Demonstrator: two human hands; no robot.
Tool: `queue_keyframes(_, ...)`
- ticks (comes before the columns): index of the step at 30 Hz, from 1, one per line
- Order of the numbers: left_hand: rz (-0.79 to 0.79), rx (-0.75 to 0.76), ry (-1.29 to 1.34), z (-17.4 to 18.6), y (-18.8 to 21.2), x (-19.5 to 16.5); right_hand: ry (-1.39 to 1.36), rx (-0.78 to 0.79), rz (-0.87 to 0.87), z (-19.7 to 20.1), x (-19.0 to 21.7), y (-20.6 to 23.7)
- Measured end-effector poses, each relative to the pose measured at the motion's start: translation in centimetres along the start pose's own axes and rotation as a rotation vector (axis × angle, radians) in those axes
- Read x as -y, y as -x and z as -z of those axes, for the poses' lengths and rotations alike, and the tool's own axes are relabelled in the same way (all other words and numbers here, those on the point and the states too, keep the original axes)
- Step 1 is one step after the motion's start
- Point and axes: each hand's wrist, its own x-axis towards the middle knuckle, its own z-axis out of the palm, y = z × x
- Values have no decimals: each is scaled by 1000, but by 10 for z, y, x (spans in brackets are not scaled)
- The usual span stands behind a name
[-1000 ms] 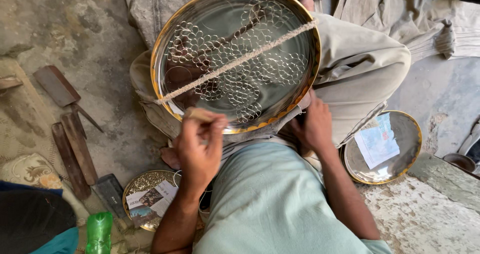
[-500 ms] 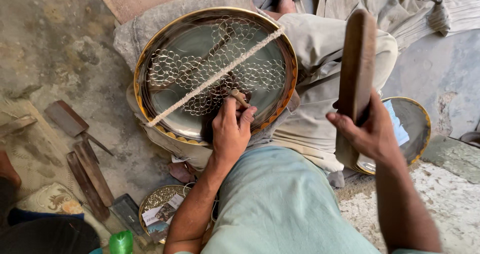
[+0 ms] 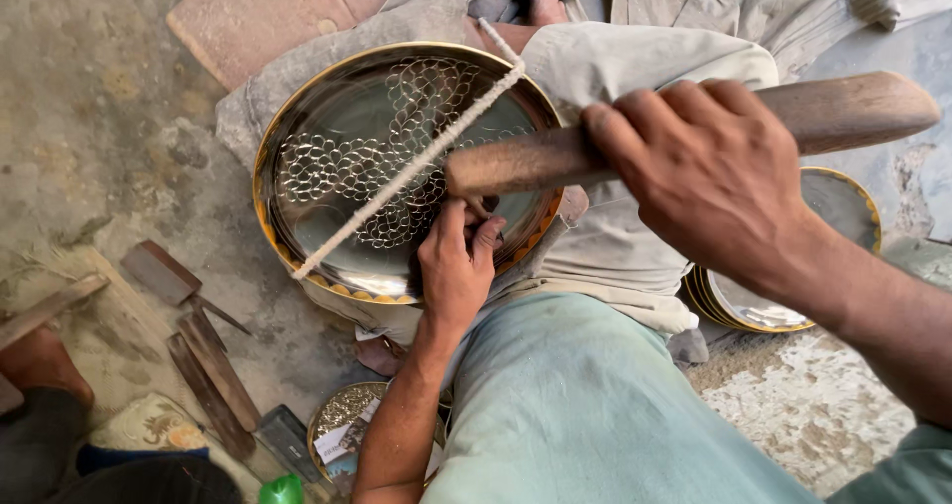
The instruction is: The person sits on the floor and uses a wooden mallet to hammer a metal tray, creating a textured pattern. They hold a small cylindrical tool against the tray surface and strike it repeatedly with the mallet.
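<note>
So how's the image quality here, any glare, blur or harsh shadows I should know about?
Head view: soft, even daylight, no hard shadows. The metal plate shows mild sheen, its engraved pattern readable. The right hand and wooden mallet sit close to the lens, large and slightly soft. The left hand is sharp. Wide-angle stretch at the edges.

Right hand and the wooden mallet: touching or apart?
Touching. The head view shows the right hand with its fingers wrapped over the wooden mallet, whose wood shows on both sides of the fist, above the metal tray.
</note>
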Motion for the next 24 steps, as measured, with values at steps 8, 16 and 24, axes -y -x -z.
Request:
queue_keyframes(8, -188, 229, -2, -4, -24, -10, -106, 113, -217, -5, -19, 49)
queue_keyframes(16, -329, 556, -43, -4, -50, -23, -443, -37, -500, -49, -8, 115)
queue_keyframes(24, -380, 777, 37, -2, -66, -29, -347, -162, -544, -102, 21, 159)
